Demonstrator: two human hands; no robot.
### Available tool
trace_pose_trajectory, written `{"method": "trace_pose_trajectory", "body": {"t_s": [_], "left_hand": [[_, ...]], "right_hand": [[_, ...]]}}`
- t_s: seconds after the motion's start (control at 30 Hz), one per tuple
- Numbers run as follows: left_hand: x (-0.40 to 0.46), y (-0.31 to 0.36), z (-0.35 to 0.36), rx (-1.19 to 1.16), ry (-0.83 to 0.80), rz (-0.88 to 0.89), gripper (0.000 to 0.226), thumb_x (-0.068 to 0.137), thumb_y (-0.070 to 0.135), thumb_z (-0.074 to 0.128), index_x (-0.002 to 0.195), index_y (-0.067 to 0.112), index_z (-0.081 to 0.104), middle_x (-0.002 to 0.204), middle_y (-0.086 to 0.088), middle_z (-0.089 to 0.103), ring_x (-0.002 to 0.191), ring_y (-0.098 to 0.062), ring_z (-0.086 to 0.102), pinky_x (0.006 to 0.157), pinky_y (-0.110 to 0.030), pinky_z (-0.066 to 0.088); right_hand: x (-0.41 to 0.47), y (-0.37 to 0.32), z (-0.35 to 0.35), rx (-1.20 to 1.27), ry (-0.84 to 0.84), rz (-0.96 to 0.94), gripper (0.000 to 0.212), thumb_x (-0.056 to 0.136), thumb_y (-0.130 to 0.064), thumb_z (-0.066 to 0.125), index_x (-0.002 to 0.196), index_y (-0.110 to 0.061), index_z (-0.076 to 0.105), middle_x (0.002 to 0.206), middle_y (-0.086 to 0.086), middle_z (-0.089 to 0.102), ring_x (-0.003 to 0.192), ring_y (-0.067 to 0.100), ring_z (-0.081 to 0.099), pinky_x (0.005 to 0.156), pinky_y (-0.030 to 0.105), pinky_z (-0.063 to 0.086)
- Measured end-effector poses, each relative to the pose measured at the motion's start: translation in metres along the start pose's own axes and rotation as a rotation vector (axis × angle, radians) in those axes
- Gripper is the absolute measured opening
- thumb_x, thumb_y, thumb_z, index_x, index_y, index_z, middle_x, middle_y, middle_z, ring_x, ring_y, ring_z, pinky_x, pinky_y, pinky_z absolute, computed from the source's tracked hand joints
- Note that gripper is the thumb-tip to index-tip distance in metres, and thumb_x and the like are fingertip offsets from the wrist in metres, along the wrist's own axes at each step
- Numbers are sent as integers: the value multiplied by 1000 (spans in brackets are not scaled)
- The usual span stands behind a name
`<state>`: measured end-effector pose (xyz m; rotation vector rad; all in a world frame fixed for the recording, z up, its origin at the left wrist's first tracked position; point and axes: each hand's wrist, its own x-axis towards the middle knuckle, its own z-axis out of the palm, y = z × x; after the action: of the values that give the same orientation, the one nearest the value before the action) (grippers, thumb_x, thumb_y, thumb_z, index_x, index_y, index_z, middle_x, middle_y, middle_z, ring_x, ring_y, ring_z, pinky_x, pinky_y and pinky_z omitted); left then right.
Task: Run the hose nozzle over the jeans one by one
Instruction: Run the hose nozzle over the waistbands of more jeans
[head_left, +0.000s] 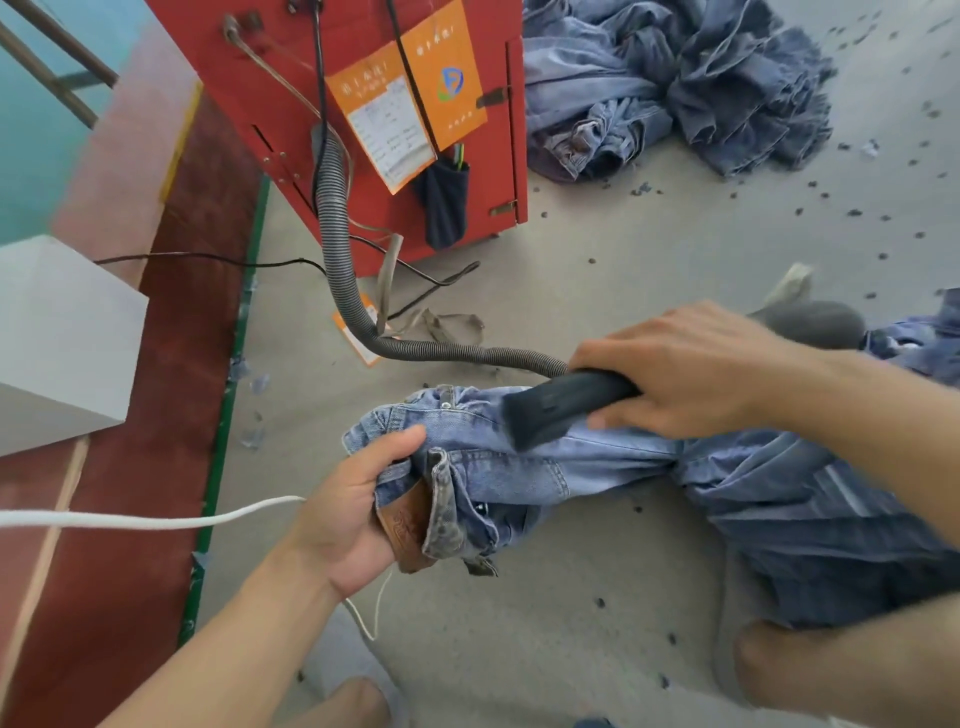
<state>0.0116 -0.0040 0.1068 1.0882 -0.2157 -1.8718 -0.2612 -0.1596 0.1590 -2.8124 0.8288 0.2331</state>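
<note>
A pair of light blue jeans (524, 467) is stretched across the middle of the view above the grey floor. My left hand (353, 514) grips its bunched waistband by the brown leather patch. My right hand (691, 374) holds the black hose nozzle (556, 410), whose flat mouth presses on the denim just below the waistband. A grey ribbed hose (337, 249) runs from the nozzle up to the red machine (343, 104). The jeans' legs trail off to the right under my right forearm.
A heap of blue jeans (670, 88) lies on the floor at the top right. Dark lint bits dot the grey floor (597, 260). A white box (62, 338) and a dark red strip stand on the left. A white cord (130, 519) crosses toward my left hand.
</note>
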Motion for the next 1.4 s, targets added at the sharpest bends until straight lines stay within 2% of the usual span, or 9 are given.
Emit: {"method": "trace_pose_trajectory", "body": {"t_s": [0.13,0.23,0.3,0.4,0.53,0.87,1.13,1.3,1.4], "left_hand": [[0,2,-1,7,29,33,42,94,25,64,131,6,69,137,-20,65,122,-37,65,93,-48,57],[-2,4,-2,-1,31,32,46,88,24,69,130,5,69,135,-22,65,121,-38,66,92,-49,57],[-2,5,-1,-11,33,28,47,88,25,69,130,5,69,135,-22,65,121,-38,66,92,-49,57],[0,6,-4,-27,47,30,43,92,24,65,129,4,69,135,-23,65,121,-38,66,92,-49,57],[1,5,-2,-23,21,13,45,94,25,65,134,3,66,140,-24,61,126,-40,63,96,-50,55],[2,8,2,32,17,109,47,91,18,67,135,3,64,134,-24,65,116,-39,68,90,-49,58],[1,8,0,55,-58,118,45,94,15,65,137,3,62,136,-25,64,116,-40,68,92,-50,56],[-1,15,1,117,-61,147,44,88,8,61,131,6,68,132,-26,65,109,-38,70,92,-51,58],[-5,23,1,179,-84,207,51,86,-2,56,136,2,61,136,-28,62,115,-40,67,92,-50,59]], "right_hand": [[10,-12,-10,214,291,38,46,89,-74,46,123,-43,50,93,-20,67,79,18,65,67,38,50],[3,9,-33,427,533,65,49,86,-74,52,121,-40,53,82,-19,63,71,16,59,65,38,47],[-5,22,-43,410,510,75,49,85,-76,53,118,-39,55,81,-16,64,69,15,59,65,38,46],[-15,27,-38,256,243,121,46,83,-80,50,116,-47,53,83,-20,66,70,1,57,62,33,45],[-8,10,-5,23,-2,62,45,86,-78,40,120,-50,45,101,-23,67,81,13,64,64,35,48],[3,1,-25,401,410,115,48,86,-73,54,118,-37,57,83,-15,65,76,22,62,71,42,51],[-6,-1,-11,129,-2,119,41,89,-75,50,122,-52,45,86,-28,57,74,3,55,68,35,51],[2,-17,-10,373,306,144,50,84,-77,49,119,-42,52,78,-24,61,68,4,57,66,34,50],[-4,-11,-31,498,462,151,44,86,-75,54,116,-43,52,81,-30,63,71,-9,60,59,11,39]]}}
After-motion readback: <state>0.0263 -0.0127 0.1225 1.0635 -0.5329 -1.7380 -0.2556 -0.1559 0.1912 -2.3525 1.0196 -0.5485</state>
